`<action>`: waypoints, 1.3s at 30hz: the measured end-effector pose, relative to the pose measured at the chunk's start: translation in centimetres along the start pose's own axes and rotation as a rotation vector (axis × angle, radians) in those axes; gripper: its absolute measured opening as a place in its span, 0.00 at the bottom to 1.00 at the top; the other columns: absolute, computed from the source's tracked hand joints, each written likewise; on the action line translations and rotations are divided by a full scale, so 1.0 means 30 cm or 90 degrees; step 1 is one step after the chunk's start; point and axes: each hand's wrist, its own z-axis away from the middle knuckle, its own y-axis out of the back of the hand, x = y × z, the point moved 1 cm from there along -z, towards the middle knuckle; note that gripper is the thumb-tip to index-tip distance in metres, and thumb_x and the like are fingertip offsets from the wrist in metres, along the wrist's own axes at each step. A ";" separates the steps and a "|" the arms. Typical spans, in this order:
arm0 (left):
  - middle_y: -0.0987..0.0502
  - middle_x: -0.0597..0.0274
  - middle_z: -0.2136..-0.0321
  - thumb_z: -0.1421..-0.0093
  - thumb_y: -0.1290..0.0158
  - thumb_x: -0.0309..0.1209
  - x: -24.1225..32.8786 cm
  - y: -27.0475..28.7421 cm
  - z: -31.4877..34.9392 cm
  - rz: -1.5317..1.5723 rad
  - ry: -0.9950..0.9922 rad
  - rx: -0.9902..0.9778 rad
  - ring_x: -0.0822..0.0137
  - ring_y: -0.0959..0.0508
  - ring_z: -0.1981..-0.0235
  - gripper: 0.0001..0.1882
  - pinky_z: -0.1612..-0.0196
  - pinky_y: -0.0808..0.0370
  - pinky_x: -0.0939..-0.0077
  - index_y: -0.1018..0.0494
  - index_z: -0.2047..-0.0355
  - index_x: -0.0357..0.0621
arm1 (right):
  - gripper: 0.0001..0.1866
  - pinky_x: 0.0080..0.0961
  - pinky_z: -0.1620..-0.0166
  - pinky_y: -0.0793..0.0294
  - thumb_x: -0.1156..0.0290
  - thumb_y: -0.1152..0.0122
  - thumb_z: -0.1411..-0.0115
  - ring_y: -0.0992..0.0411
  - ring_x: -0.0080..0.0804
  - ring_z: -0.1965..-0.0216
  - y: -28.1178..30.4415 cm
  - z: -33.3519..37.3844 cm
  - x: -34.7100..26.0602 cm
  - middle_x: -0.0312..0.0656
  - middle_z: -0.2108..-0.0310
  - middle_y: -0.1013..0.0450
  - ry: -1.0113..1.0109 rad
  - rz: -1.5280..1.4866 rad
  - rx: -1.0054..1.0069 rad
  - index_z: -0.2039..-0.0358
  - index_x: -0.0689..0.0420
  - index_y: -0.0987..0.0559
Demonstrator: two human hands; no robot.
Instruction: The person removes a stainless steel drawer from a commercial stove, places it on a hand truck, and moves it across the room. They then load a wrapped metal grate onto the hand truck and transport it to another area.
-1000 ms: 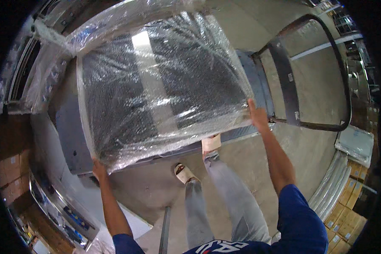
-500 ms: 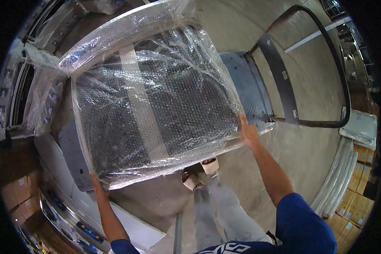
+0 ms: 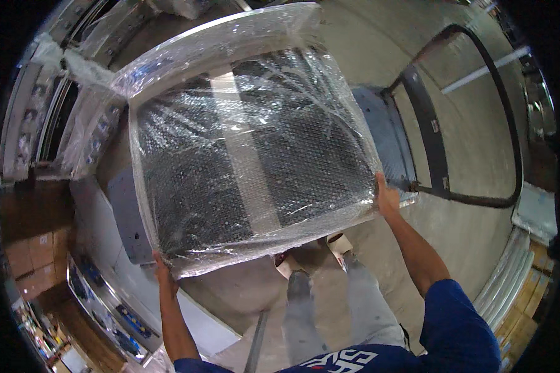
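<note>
A large boxy unit with a dark top point(image 3: 186, 168), wrapped in clear bubble wrap, fills the middle. A pale strip point(image 3: 246, 161) runs across its top. Beneath it lies a blue-grey platform trolley point(image 3: 384, 140), showing on both sides, with a black tubular handle point(image 3: 518, 133) at the right. My left hand point(image 3: 166, 270) is closed on the unit's near left corner. At the near right corner my right hand point(image 3: 387, 198) grips the edge, thumb uppermost. The other fingers of both hands are largely hidden by the wrap and the unit's side.
Plastic-wrapped metal equipment point(image 3: 96, 124) stands close on the left. A long white panel point(image 3: 196, 317) lies beside the trolley, near a metal post point(image 3: 257, 342). Cardboard boxes point(image 3: 34, 258) are stacked at left, and more boxes point(image 3: 519, 323) with wrapped tubes point(image 3: 504, 273) at right.
The whole view has shifted, so the unit, trolley and surroundings appear farther right. My feet are wider apart, the right one having stepped rightward. Both hands keep their places on the unit.
</note>
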 end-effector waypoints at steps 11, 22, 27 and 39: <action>0.38 0.50 0.38 0.43 0.56 0.70 -0.136 0.006 0.117 0.049 0.165 0.086 0.52 0.32 0.42 0.53 0.40 0.32 0.57 0.47 0.33 0.39 | 0.55 0.43 0.53 0.32 0.24 0.54 0.46 0.25 0.53 0.61 0.038 -0.033 -0.111 0.66 0.69 0.25 0.066 0.061 0.013 0.66 0.79 0.23; 0.58 0.54 0.29 0.46 0.67 0.77 -0.441 0.034 0.026 -0.064 0.111 0.100 0.49 0.53 0.30 0.53 0.33 0.48 0.49 0.61 0.29 0.59 | 0.53 0.39 0.55 0.30 0.21 0.56 0.49 0.24 0.49 0.63 0.083 -0.115 -0.046 0.54 0.69 0.22 0.063 0.033 -0.058 0.66 0.71 0.19; 0.49 0.52 0.31 0.47 0.66 0.77 -0.394 0.052 -0.068 -0.010 0.222 0.153 0.48 0.47 0.32 0.56 0.34 0.44 0.48 0.58 0.29 0.53 | 0.58 0.38 0.51 0.30 0.20 0.60 0.48 0.27 0.51 0.53 0.055 -0.038 0.052 0.64 0.58 0.26 0.062 0.018 -0.065 0.54 0.75 0.25; 0.43 0.49 0.34 0.42 0.62 0.72 -0.207 0.045 -0.127 0.046 0.162 0.030 0.48 0.34 0.39 0.51 0.40 0.32 0.53 0.50 0.31 0.45 | 0.55 0.39 0.59 0.28 0.19 0.61 0.49 0.24 0.46 0.64 0.018 0.191 0.157 0.57 0.70 0.24 -0.083 -0.003 -0.099 0.70 0.70 0.19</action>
